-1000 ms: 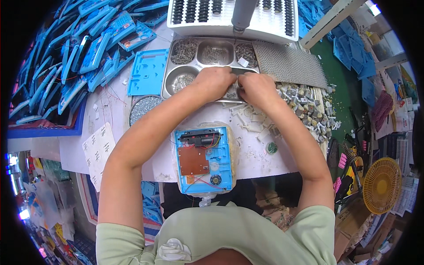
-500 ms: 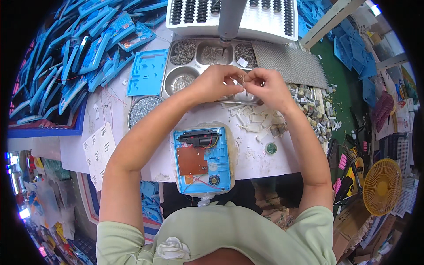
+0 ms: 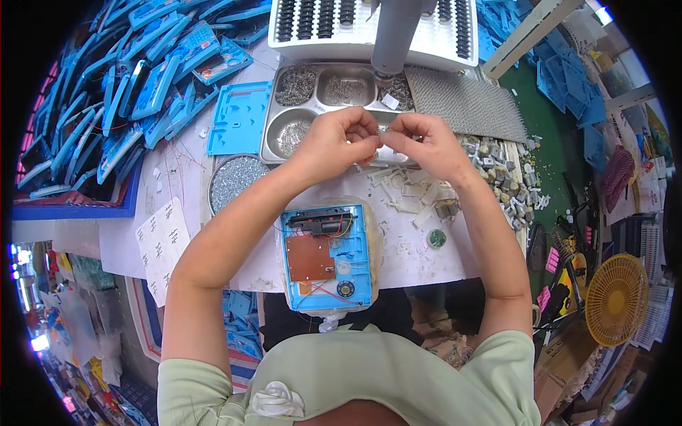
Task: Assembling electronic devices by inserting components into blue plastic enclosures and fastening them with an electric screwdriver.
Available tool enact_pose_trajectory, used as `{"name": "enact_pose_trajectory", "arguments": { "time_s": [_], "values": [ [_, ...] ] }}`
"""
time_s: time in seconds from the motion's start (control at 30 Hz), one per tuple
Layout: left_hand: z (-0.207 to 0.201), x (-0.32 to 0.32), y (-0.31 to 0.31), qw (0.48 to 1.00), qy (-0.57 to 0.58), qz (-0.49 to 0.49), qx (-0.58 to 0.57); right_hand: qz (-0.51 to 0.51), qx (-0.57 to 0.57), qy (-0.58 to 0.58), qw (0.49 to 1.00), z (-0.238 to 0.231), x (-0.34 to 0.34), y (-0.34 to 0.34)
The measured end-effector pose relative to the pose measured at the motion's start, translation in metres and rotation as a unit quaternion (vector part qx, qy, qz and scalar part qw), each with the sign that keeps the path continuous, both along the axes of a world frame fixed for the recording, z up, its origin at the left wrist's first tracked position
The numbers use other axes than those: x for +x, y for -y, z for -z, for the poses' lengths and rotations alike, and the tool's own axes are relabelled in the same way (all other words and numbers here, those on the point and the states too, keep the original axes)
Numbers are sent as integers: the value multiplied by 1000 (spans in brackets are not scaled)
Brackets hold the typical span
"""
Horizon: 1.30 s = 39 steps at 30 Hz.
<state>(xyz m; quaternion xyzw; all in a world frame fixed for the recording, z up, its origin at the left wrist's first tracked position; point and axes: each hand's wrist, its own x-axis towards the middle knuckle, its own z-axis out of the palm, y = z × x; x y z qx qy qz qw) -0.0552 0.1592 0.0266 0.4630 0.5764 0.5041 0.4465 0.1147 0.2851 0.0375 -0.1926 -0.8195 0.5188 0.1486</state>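
My left hand (image 3: pixel 344 140) and my right hand (image 3: pixel 426 145) meet over the front edge of a metal compartment tray (image 3: pixel 266 131). Both are closed in a pinch, fingertips nearly touching. What sits between them is too small to make out. The tray holds small metal parts (image 3: pixel 295 84) in its compartments, with a white piece (image 3: pixel 390 101) on one heap. Nearer my body lies an open blue plastic casing (image 3: pixel 361 259) with a brown circuit board (image 3: pixel 310 259), thin wires, a black part (image 3: pixel 323 222) and a round speaker (image 3: pixel 345 289).
A grey cylindrical tool (image 3: pixel 395 39) hangs above the tray. Behind it stands a white foam box (image 3: pixel 355 50) with black coils. A dish of screws (image 3: pixel 238 177) sits left; small motors (image 3: pixel 497 174) and white plastic pieces (image 3: pixel 412 193) lie right. Blue casings (image 3: pixel 145 85) pile far left.
My hands have come slightly lower and toward me, with the left fingers curled tighter. The hanging grey tool has swung to the right.
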Motion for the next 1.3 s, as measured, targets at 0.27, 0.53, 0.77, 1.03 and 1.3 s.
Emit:
{"name": "enact_pose_trajectory", "arguments": {
  "time_s": [0.27,0.53,0.77,1.03,1.3],
  "values": [
    [-2,-3,0,993,114,-6,-5,-5,-230,-10,973,-1,-15,4],
    [-10,-16,6,976,209,-33,-55,-15,-245,-60,968,6,-27,4],
    [-10,-19,10,939,330,-70,-66,14,-156,-82,984,7,-31,13],
    [-8,-21,14,976,208,-63,-19,18,-82,-5,996,-6,-35,9],
    [-7,-32,17,934,342,-46,-92,3,140,-86,986,-10,-35,15]
  ]
}}
